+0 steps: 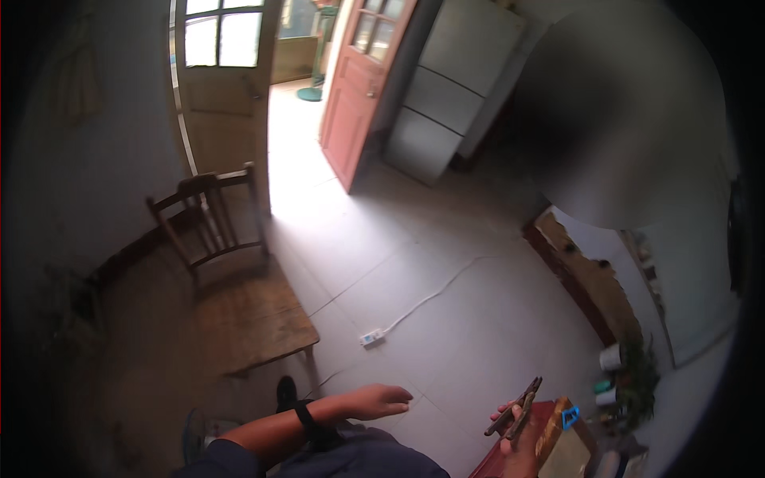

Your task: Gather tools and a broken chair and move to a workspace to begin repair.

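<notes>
A worn wooden chair (pixel 259 327) with a slatted back stands to the left of and beyond the left fingers, with a brown door (pixel 219 127) farther past it. A dark shoe (pixel 287 390) shows left of the same fingers, near the chair. The left hand (pixel 378 401), a dark band (pixel 304 418) at its wrist, hangs above the pale tiled floor (pixel 470 327), fingers released, loosely extended and holding nothing. Just beyond those fingers, a white power strip (pixel 371 338) lies on the tiles, its cord trailing rightward. Well past them, a pink door (pixel 355 103) stands beside a tall grey cabinet (pixel 446 76), possibly a refrigerator. The right hand (pixel 522 448) grasps a dark two-armed tool (pixel 525 398), its exact kind unclear, fingers wrapped around it, the narrow end jutting beyond them. Immediately right of these fingers, a small blue object (pixel 570 418) sits on a gold-edged piece (pixel 567 454); farther right stand green plants (pixel 640 382).
</notes>
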Tool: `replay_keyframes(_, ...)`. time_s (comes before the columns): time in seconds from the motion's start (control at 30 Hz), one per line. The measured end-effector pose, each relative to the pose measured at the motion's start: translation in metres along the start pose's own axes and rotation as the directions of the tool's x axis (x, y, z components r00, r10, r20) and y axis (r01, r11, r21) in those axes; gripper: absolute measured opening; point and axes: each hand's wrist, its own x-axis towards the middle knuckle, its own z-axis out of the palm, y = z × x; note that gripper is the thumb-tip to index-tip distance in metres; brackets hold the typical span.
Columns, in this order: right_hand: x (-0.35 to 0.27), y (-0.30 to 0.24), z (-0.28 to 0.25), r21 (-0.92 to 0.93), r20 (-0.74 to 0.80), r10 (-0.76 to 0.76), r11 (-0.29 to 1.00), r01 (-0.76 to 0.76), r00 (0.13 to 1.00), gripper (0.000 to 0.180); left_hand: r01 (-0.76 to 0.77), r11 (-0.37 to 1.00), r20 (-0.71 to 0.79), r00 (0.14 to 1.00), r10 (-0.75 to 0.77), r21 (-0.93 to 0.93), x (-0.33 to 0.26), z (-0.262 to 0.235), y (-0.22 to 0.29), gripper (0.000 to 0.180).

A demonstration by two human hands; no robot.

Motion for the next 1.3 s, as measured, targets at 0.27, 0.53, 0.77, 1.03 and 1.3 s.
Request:
replay_keyframes(0.27,0.074,0.031,0.119,0.02,0.423,0.125,0.989,-0.148,0.897,0.018,0.145,0.768,-0.546,0.622,-0.561,-0.624,-0.166,-0.062,-0.077,0.04)
replay_keyframes(0.53,0.087,0.05,0.233,0.017,0.556,0.244,0.952,-0.305,0.794,0.024,-0.239,0.819,-0.847,0.257,-0.465,-0.522,-0.239,-0.248,-0.066,0.037)
replay_keyframes(0.77,0.078,0.048,0.323,0.015,0.572,0.298,0.928,-0.373,0.764,0.023,-0.287,0.888,-0.885,-0.197,-0.421,-0.359,-0.277,-0.413,-0.118,0.071)
replay_keyframes(1.03,0.095,0.04,0.361,-0.014,0.572,0.287,0.94,-0.341,0.768,0.02,-0.602,0.733,-0.828,-0.202,-0.524,-0.317,-0.262,-0.464,-0.142,0.071)
replay_keyframes(1.3,0.108,0.021,0.376,-0.047,0.513,0.278,0.954,-0.296,0.812,0.019,-0.761,0.647,-0.713,-0.425,-0.557,-0.052,-0.255,-0.484,-0.138,0.044)
